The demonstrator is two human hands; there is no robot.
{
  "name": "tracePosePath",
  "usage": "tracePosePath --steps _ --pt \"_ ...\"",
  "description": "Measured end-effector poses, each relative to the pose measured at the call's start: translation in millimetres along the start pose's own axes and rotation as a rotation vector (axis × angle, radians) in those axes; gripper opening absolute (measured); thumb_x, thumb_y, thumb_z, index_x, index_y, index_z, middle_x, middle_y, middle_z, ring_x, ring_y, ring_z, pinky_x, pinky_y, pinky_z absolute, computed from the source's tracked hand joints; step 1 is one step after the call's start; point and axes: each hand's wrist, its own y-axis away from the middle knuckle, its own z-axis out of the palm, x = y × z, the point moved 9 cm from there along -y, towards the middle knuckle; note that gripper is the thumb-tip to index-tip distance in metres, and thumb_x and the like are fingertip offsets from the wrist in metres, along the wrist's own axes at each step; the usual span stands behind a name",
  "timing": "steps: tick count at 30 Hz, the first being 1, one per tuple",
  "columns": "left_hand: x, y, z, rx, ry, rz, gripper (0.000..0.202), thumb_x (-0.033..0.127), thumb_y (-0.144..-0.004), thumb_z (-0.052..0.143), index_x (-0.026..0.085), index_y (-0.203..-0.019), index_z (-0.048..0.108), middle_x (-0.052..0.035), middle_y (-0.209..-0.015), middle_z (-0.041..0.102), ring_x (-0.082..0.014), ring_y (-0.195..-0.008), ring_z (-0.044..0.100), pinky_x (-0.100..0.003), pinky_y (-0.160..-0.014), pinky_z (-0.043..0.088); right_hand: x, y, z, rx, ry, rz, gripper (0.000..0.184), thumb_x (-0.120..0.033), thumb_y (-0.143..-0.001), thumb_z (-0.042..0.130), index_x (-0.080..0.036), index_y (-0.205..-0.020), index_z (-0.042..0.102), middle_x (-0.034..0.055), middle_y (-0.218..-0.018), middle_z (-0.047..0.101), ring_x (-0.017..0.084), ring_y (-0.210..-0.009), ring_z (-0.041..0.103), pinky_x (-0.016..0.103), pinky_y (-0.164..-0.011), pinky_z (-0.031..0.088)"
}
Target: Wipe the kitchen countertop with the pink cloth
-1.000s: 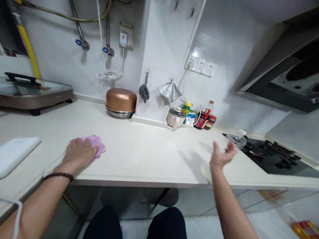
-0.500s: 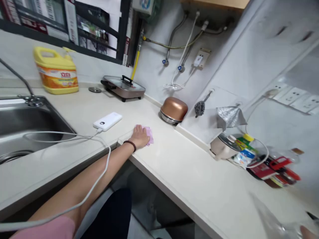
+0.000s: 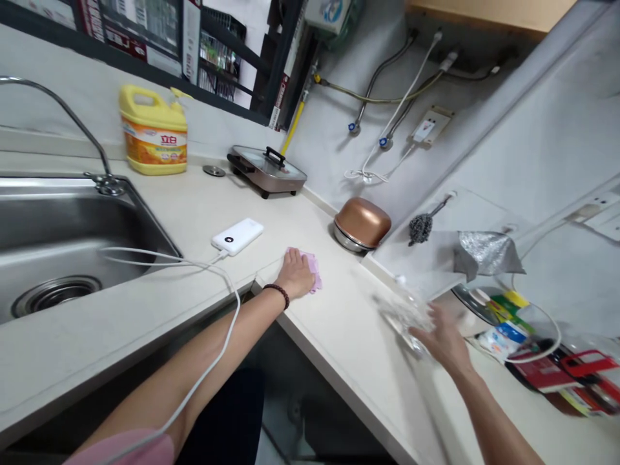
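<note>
My left hand (image 3: 296, 274) lies flat with fingers spread on a pink cloth (image 3: 312, 270), pressing it to the pale countertop (image 3: 203, 213). My right hand (image 3: 443, 339) is over the counter to the right, its fingers wrapped round a clear plastic bottle (image 3: 404, 313) that is smeared by motion and lies tilted. A dark bead bracelet is on my left wrist.
A steel sink (image 3: 58, 239) with a tap is at the left. A white power bank (image 3: 237, 236) with a cable, a yellow detergent jug (image 3: 154, 132), an electric griddle (image 3: 266, 171), an upturned copper pot (image 3: 362, 223), a small cooker and sauce bottles (image 3: 547, 365) stand around.
The view swung left, bringing the sink into sight. My right hand took hold of the clear bottle and carried it left over the counter. My left hand stayed on the cloth.
</note>
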Motion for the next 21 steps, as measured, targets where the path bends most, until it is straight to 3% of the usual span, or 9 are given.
tracePosePath --steps 3,5,7,10,13,15,21 --pt "0 0 -0.5 0.009 0.015 0.002 0.077 0.047 -0.094 0.037 -0.004 -0.151 0.035 -0.0291 -0.16 0.026 -0.0424 -0.15 0.017 -0.053 -0.122 0.003 -91 -40 23 -0.107 0.09 -0.097 0.074 -0.046 -0.074 0.065 -0.019 -0.14 0.044 0.0144 -0.123 0.064 0.029 -0.099 0.065 0.039 -0.081 0.047" --pt "0 0 -1.0 0.015 0.028 0.006 0.077 0.047 -0.094 0.037 -0.004 -0.151 0.035 -0.0285 -0.16 0.026 -0.0425 -0.15 0.016 -0.053 -0.122 0.002 -139 -60 32 -0.128 0.167 -0.122 0.069 -0.041 -0.075 0.065 -0.02 -0.138 0.046 0.0144 -0.122 0.064 0.032 -0.109 0.061 0.041 -0.085 0.045" --pt "-1 0 -1.3 0.018 0.037 0.008 0.078 0.048 -0.093 0.037 -0.004 -0.151 0.035 -0.0282 -0.16 0.026 -0.043 -0.15 0.016 -0.054 -0.122 0.001 -171 -74 39 -0.141 0.194 -0.12 0.069 -0.039 -0.074 0.066 -0.022 -0.138 0.046 0.014 -0.122 0.063 0.033 -0.114 0.059 0.042 -0.088 0.044" --pt "-1 1 -1.0 0.02 0.036 0.011 0.078 0.048 -0.094 0.036 -0.004 -0.151 0.035 -0.0281 -0.16 0.027 -0.0432 -0.15 0.017 -0.054 -0.122 0.001 -192 -87 48 -0.142 0.181 -0.086 0.072 -0.039 -0.073 0.068 -0.022 -0.139 0.045 0.014 -0.123 0.062 0.034 -0.116 0.058 0.044 -0.089 0.044" --pt "-1 1 0.5 0.017 0.03 0.014 0.078 0.048 -0.094 0.035 -0.004 -0.152 0.035 -0.0275 -0.16 0.028 -0.0427 -0.15 0.017 -0.053 -0.122 0.0 -184 -89 52 -0.127 0.092 -0.049 0.075 -0.041 -0.072 0.069 -0.02 -0.139 0.045 0.0149 -0.119 0.064 0.033 -0.114 0.059 0.044 -0.09 0.045" --pt "-2 0 1.1 0.016 0.029 0.009 0.078 0.048 -0.094 0.036 -0.002 -0.153 0.033 -0.0271 -0.16 0.028 -0.0427 -0.15 0.017 -0.053 -0.122 0.0 -166 -87 51 -0.099 -0.033 -0.016 0.08 -0.043 -0.07 0.071 -0.018 -0.14 0.043 0.0148 -0.119 0.064 0.031 -0.108 0.062 0.042 -0.089 0.047" --pt "-1 -1 0.6 -0.002 0.064 0.015 0.08 0.054 -0.093 0.036 -0.001 -0.152 0.033 -0.0277 -0.161 0.024 -0.043 -0.151 0.013 -0.054 -0.122 -0.001 -57 -45 27 0.16 -0.614 0.194 0.096 -0.054 -0.057 0.082 -0.019 -0.138 0.044 0.0133 -0.122 0.064 0.03 -0.109 0.062 0.044 -0.094 0.05"
